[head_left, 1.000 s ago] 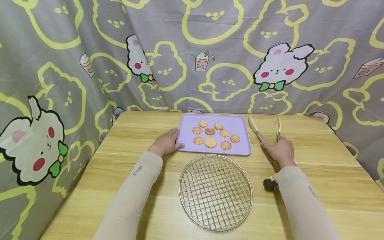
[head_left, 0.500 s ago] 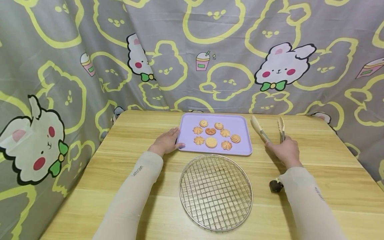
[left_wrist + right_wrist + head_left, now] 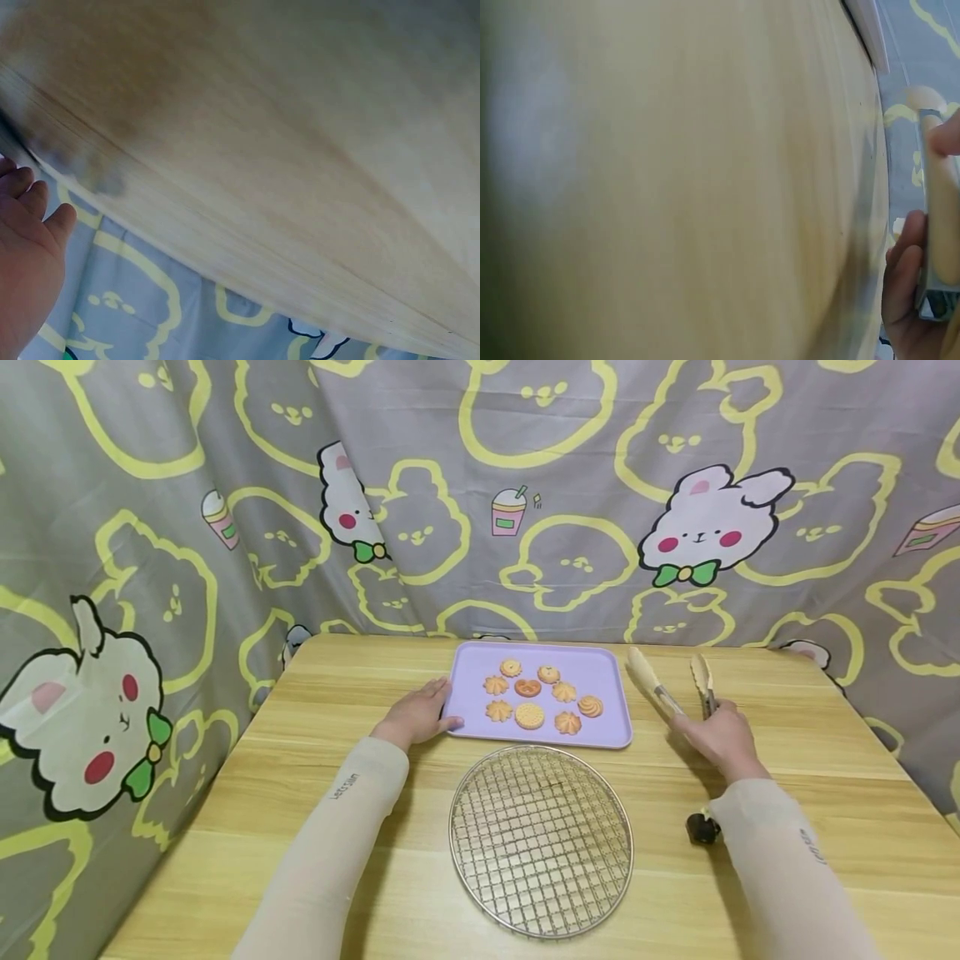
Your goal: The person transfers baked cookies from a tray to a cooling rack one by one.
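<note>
Tongs (image 3: 654, 685) are gripped by the right hand (image 3: 722, 739), tips beyond its fingers; tray (image 3: 596, 668) is touched by the left hand (image 3: 414, 715), thumb spread.

The curtain (image 3: 420, 435) over there is grey, scrawled with yellow cartoon outlines, pink cups and white animals with red-pink cheeks and green bows, while the counter (image 3: 832, 852) is pale yellow with streaky wood grain. I see a plain lilac tray (image 3: 467, 662), golden-brown biscuits (image 3: 529, 716), one of them redder, and a silvery rack (image 3: 542, 841) in a crisscross grid. The tongs (image 3: 648, 678) go from cream to silver-grey; the sleeves (image 3: 307, 852) are off-white with small dark lettering.
</note>
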Demonstrator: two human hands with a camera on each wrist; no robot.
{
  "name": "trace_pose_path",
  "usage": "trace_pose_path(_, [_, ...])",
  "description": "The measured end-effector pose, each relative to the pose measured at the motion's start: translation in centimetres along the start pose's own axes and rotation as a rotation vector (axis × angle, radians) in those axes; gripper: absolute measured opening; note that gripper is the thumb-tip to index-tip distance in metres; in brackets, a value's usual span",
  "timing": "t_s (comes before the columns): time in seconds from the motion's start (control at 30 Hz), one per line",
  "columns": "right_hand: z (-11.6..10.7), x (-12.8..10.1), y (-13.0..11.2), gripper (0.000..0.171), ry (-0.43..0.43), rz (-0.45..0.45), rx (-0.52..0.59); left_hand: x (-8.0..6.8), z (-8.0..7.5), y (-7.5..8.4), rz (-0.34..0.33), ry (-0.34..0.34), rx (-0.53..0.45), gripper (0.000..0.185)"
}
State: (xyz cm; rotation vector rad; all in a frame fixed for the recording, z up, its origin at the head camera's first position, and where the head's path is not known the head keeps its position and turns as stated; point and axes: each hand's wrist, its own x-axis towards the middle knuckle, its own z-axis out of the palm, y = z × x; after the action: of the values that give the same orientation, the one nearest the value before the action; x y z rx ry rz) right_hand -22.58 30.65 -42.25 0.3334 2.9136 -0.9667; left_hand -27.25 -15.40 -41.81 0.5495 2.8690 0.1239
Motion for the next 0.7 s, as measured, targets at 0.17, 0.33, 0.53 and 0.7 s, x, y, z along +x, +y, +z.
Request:
trace_pose_path(0.17, [-0.3,0.2,0.1,0.101,-0.037,0.002,-0.011,0.2,0.1,0.0,-0.016,-0.007,0.002,0.085])
trace_pose_path(0.33, [-0.7,0.2,0.4,0.111,-0.066,-0.023,-0.058,0.3,0.2,-0.1,-0.012,-0.002,0.006,0.086])
trace_pose_path(0.53, [-1.1,0.1,0.8,0.115,-0.061,-0.064,-0.056,0.4,0.3,-0.1,-0.005,0.0,0.009,0.085])
trace_pose_path(0.7, [-1.5,0.1,0.9,0.112,-0.031,-0.089,-0.024,0.3,0.2,-0.1,-0.009,-0.006,0.004,0.084])
